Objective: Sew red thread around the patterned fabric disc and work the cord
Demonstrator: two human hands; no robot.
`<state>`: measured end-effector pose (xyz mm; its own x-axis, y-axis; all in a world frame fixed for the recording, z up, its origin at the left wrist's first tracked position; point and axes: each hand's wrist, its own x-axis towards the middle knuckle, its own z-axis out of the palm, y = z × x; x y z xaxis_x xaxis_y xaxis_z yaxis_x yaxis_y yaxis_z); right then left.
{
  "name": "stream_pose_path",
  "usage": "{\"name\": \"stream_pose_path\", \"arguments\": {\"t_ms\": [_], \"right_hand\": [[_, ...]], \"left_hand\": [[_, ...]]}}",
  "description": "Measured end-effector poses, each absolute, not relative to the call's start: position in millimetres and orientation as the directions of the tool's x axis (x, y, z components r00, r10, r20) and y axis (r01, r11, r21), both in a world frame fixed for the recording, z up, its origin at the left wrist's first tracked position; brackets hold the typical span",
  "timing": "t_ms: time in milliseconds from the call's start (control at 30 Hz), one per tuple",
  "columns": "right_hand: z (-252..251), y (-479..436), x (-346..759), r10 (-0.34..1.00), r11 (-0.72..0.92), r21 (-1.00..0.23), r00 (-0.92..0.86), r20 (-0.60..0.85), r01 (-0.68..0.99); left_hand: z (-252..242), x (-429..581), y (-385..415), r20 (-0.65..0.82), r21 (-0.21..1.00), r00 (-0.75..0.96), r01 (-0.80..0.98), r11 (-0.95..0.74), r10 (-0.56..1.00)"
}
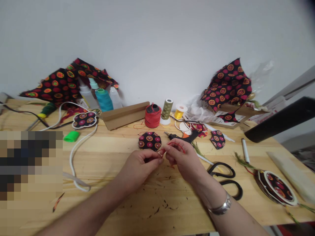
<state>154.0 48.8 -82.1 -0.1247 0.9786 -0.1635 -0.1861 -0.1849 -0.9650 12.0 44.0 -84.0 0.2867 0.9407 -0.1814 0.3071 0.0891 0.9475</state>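
Both hands meet over the middle of the wooden table, their fingertips pinching a thin red cord [180, 146]. My left hand [142, 167] is closed on the cord with thumb and forefinger. A loop of it rises over the fingers of my right hand [183, 159], also closed on it. Just behind the fingertips lies a round patterned fabric piece [149, 141], black with red and orange dots. A red cord spool [153, 115] stands farther back. Close to my right wrist are the black scissor handles [225, 177]; the blades are hidden beneath the arm.
A glue gun [187, 136] lies behind my right hand. Olive [167, 109] and yellow thread spools [180, 111] stand near the wall. At right are a round fabric-covered piece [279, 188], a marker [245, 150] and a black cylinder [283, 119]. A white cable [71, 160] curves at left.
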Motion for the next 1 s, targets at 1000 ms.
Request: {"name": "stream_pose_path", "arguments": {"t_ms": [1000], "right_hand": [[-83, 50, 157, 0.995, -0.053, -0.973, -0.074, -0.071, 0.222]], "left_hand": [[-80, 9, 44, -0.111, 0.971, 0.196, 0.228, 0.065, 0.974]]}}
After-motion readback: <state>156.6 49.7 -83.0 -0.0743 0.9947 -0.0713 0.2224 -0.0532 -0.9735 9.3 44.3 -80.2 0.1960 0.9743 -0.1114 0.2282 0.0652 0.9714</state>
